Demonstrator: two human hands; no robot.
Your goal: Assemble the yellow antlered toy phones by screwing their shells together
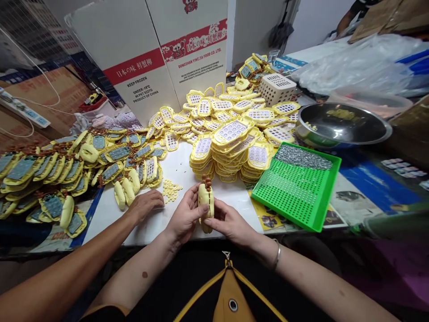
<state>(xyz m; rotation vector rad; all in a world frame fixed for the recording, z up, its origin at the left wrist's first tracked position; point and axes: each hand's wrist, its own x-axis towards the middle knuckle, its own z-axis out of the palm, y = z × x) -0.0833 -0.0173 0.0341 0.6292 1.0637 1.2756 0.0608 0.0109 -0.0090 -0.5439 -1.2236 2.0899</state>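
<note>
1. The left hand (186,213) and right hand (229,221) are together, both clamped on an upright yellow casing (203,197) near the front edge of the white work surface (246,205). Uneven finger pressure could shift its halves along the seam, or a slip could drop it.
2. Just left, a co-worker's hand (147,205) is beside loose small yellow pieces (171,191); a bump between neighbouring arms could scatter them.
3. To the right, the green tray (284,190) bears silver pieces (301,158) at its far end; a forearm knock could spill them.
4. Beyond the casing, stacked yellow shells (233,130) sit unevenly; a nudge could topple them.
</note>
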